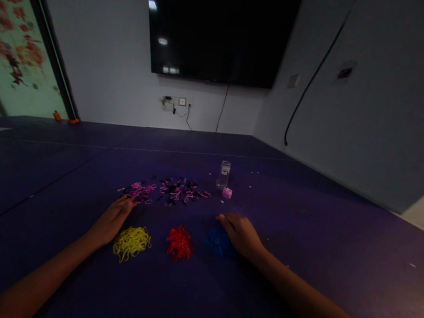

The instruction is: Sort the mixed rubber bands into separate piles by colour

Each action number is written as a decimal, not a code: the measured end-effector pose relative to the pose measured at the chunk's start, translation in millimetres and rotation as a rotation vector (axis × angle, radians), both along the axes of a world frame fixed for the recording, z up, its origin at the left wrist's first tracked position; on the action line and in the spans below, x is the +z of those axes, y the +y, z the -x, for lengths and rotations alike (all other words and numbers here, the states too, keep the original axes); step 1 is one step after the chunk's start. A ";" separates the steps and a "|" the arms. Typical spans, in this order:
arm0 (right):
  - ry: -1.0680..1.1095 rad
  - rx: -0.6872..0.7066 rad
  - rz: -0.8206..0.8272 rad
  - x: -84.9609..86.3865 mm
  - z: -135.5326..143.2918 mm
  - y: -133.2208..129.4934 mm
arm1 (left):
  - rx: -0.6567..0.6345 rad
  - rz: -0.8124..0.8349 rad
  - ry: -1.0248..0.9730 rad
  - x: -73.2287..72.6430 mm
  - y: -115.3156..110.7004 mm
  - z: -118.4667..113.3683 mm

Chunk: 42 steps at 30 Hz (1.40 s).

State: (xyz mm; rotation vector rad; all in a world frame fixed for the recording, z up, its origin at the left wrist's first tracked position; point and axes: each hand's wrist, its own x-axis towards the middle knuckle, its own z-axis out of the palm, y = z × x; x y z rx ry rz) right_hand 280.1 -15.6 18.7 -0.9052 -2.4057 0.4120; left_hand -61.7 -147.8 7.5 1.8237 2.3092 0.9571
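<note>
My left hand (114, 217) reaches to the near edge of a small heap of pink rubber bands (140, 190). Its fingers are stretched forward with the tips touching that edge, and no band shows in its grasp. A pile of yellow rubber bands (131, 243) lies just right of my left wrist. Red rubber bands (180, 243) form another pile in the middle. My right hand (241, 234) rests palm down beside the blue rubber bands (218, 241), partly covering them, with its fingers extended to the left. Mixed pink and black bands (178, 190) are scattered farther back.
A clear bottle (223, 175) stands uncapped beyond my right hand, with a pink cap (227, 193) in front. Everything lies on a dark purple table (165, 301). Small white scraps dot the right side. Orange-handled items (63, 118) lie at the far left, and a wall-mounted screen (223, 27) hangs behind.
</note>
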 end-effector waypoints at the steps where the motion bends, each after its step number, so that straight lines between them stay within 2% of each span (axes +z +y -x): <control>1: -0.003 0.000 0.000 -0.1 0.0 0.0 | -0.004 0.006 0.001 -0.4 0.2 0.4; 8: 0.001 -0.004 -0.009 -3.5 -0.4 2.7 | -0.005 0.012 0.026 0.3 -0.4 -0.7; 15: -0.006 -0.002 -0.004 -3.2 -0.5 3.1 | -0.033 -0.042 0.015 9.6 -3.2 -8.9; 26: -0.009 -0.001 0.004 -1.6 -0.4 2.1 | -0.048 -0.092 -0.152 8.8 -4.0 -9.6; 30: -0.003 0.008 -0.001 -0.9 -0.7 1.3 | -0.134 -0.116 -0.271 13.7 -5.5 -13.0; 35: 0.012 0.002 -0.001 -0.6 -0.1 0.4 | -0.228 -0.102 -0.331 18.5 8.8 -14.1; 39: -0.002 -0.011 -0.002 -0.9 0.6 0.2 | -0.232 -0.123 -0.242 15.0 24.6 -13.2; 42: -0.012 -0.007 0.003 -0.8 0.7 0.3 | -0.215 -0.135 -0.156 12.1 28.4 -11.1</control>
